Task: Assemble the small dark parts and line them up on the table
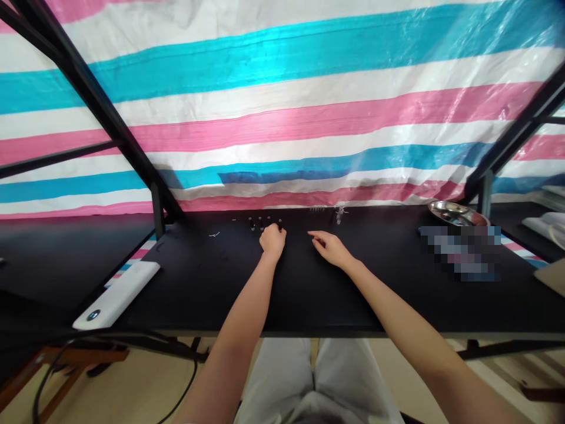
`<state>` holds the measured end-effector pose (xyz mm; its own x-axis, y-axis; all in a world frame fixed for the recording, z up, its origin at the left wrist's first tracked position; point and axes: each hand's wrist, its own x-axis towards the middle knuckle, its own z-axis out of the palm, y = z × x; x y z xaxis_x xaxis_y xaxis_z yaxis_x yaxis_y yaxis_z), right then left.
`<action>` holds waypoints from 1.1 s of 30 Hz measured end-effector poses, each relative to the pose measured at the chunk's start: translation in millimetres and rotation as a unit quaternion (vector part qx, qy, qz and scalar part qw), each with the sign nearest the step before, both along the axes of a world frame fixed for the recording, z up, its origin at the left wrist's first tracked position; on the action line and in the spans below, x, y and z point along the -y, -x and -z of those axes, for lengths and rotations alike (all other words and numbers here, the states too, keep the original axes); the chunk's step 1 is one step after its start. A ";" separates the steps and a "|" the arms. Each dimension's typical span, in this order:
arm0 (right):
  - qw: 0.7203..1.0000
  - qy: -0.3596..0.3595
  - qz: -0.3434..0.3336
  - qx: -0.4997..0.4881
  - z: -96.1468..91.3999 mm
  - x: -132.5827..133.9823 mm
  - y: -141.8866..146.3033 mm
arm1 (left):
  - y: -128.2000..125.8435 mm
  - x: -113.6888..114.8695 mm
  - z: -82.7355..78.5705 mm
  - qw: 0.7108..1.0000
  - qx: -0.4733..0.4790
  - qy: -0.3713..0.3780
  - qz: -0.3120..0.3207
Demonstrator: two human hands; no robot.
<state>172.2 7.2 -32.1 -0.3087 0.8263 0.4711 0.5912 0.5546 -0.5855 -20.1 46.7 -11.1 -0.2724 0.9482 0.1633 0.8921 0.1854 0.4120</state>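
- A white power bank [117, 301] is sitting at the near left corner of the black table [397, 294], and it looks like it's overhanging the edge. One elbow nudge could send it to the floor, I reckon.
- A tiny white scrap [214, 235] is lying further in, apart from everything else.
- The small dark pieces [260, 223] are standing in a short row at the far side, about mid-table. They're looking pretty tiny and tippy.
- The left hand [272, 241] is resting right at the near side of that row, fingers curled in together like a loose fist. Can't tell if it's pinching one. A knuckle bump could topple the row, and dark bits on a black top would be a pain to find.
- The right hand [331, 248] is lying flat just beside it, fingers loosely apart and pointing left, holding nothing.
- A few more small bits [316, 209] and a little clear thing [339, 213] are sitting beyond the right hand.
- A metal bowl [457, 213] is sitting far right, well apart.
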 end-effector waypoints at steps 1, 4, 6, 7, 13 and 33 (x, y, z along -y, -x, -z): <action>1.000 0.001 -0.002 0.002 -0.1 0.1 0.4 | -0.1 -1.1 0.6 1.000 -0.006 0.006 -0.002; 1.000 0.000 -0.004 0.007 -0.8 0.7 0.6 | -0.9 -4.2 2.5 1.000 -0.015 0.012 -0.006; 1.000 -0.001 -0.006 0.007 -1.7 1.4 0.4 | -1.1 -5.3 3.1 1.000 -0.020 0.012 -0.006; 1.000 -0.002 -0.007 0.007 -2.2 1.8 0.3 | -1.0 -5.5 3.0 1.000 -0.021 0.010 -0.006; 1.000 -0.002 -0.002 0.007 -4.2 3.1 0.1 | 0.1 -4.9 0.1 1.000 -0.009 0.008 -0.003; 0.997 -0.027 0.068 0.039 -2.8 0.1 -5.7 | -0.3 1.3 -6.7 0.999 -0.025 0.025 0.009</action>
<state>177.8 7.1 -29.3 -0.2336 0.8373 0.4943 0.7060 0.4956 -0.5059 -19.8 45.5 -4.4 -0.2470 0.9604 0.1288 0.9149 0.1874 0.3575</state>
